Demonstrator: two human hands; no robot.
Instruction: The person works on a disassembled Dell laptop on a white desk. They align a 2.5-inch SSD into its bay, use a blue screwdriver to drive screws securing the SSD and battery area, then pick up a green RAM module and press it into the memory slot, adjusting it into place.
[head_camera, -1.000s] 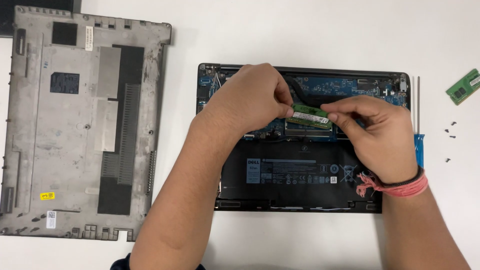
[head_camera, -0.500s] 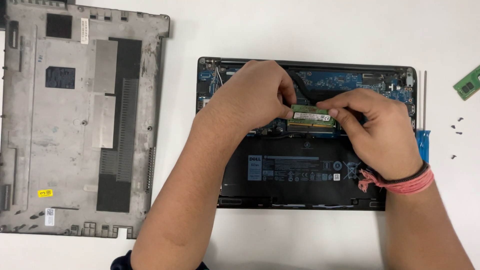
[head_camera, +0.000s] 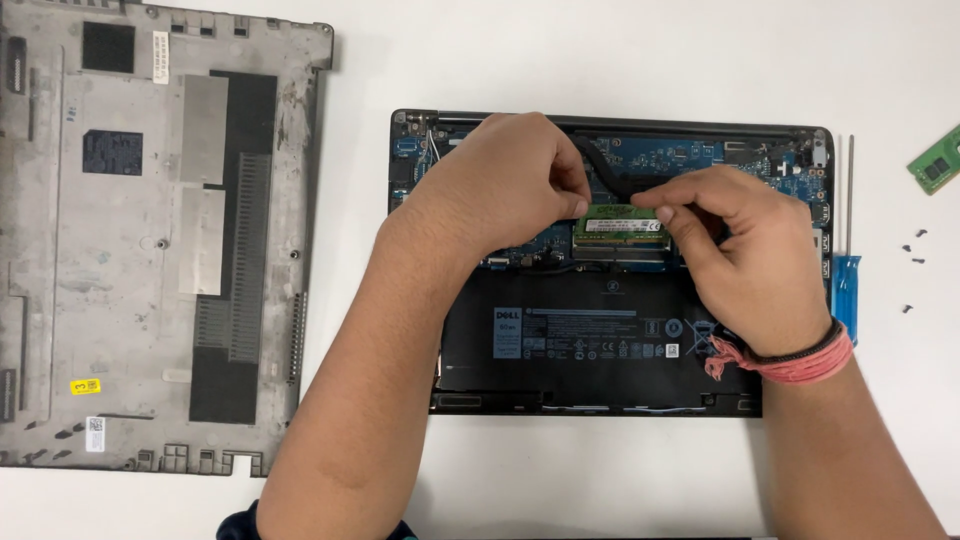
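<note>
An opened laptop (head_camera: 480, 390) lies bottom-up on a white table, its black battery (head_camera: 580, 345) and blue circuit board (head_camera: 690, 155) exposed. A green memory module (head_camera: 622, 222) sits at the board's middle, above the battery. My left hand (head_camera: 505, 185) pinches the module's left end with curled fingers. My right hand (head_camera: 740, 245), a red band on its wrist, pinches the module's right top edge. Both hands rest over the laptop's inside and hide part of the board.
The laptop's grey bottom cover (head_camera: 150, 240) lies inside-up at the left. A blue-handled screwdriver (head_camera: 846, 270) lies along the laptop's right side. A second green memory module (head_camera: 935, 160) and three small dark screws (head_camera: 912, 258) lie at the far right.
The module has gone from tilted up to lower and flatter against the board. Both hands stay on its ends. The camera view has drifted slightly.
</note>
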